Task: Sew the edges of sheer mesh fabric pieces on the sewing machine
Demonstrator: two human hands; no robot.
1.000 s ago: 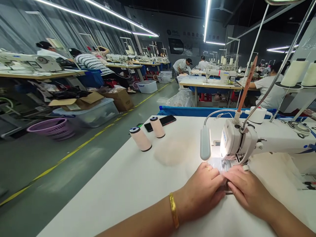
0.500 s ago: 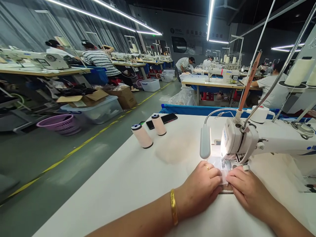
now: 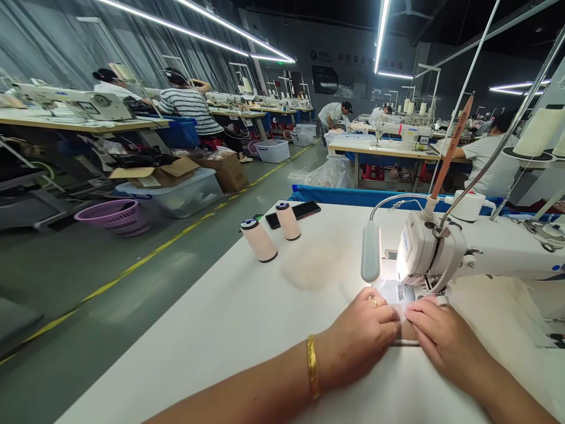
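Observation:
A white sewing machine [image 3: 430, 247] stands at the right of the white table, its lamp [image 3: 371, 252] lit beside the needle. A thin whitish fabric piece [image 3: 388, 290] lies under the presser foot. My left hand [image 3: 364, 330], with a ring and a gold bracelet, is closed on the fabric's left edge, fingers curled. From the right, my right hand [image 3: 445, 338] pinches the same piece just in front of the needle. The two hands nearly meet. Sheer pale fabric [image 3: 507, 306] spreads out under the machine arm to the right.
Two pale pink thread spools [image 3: 259, 241] stand near the table's left edge beside a dark phone [image 3: 304, 213]. Blue cloth [image 3: 335, 194] hangs along the far edge. Tall cream cones [image 3: 536, 132] stand at the right. Several people sit or stand at other tables beyond.
The whole view has shifted slightly, so the scene sits a little further right. Both hands keep nearly the same hold, and the fabric between them has moved slightly toward the needle.

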